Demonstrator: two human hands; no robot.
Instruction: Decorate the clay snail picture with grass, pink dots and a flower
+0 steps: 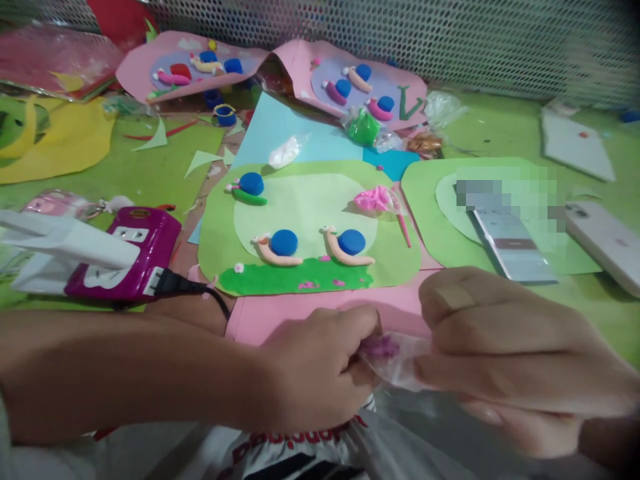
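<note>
Clock taken from the centre of the green card (pixel 213 233). At five o'clock, we find a crinkled clear plastic bag (pixel 404 370) with a purple, soft-looking lump (pixel 382 346) inside. Our left hand (pixel 320 367) pinches one end, its fingertips together on the film; our right hand (pixel 505 353) clamps the other between curled fingers. On the smooth card we note three clay-like snails (pixel 284 243) with round blue shells, and a bagged pink lump (pixel 375 199) at two o'clock. Surface: green tabletop (pixel 495 133), scrap-strewn; glossy purple socket block (pixel 163 243) at nine, perforated panel (pixel 425 47) at twelve.
</note>
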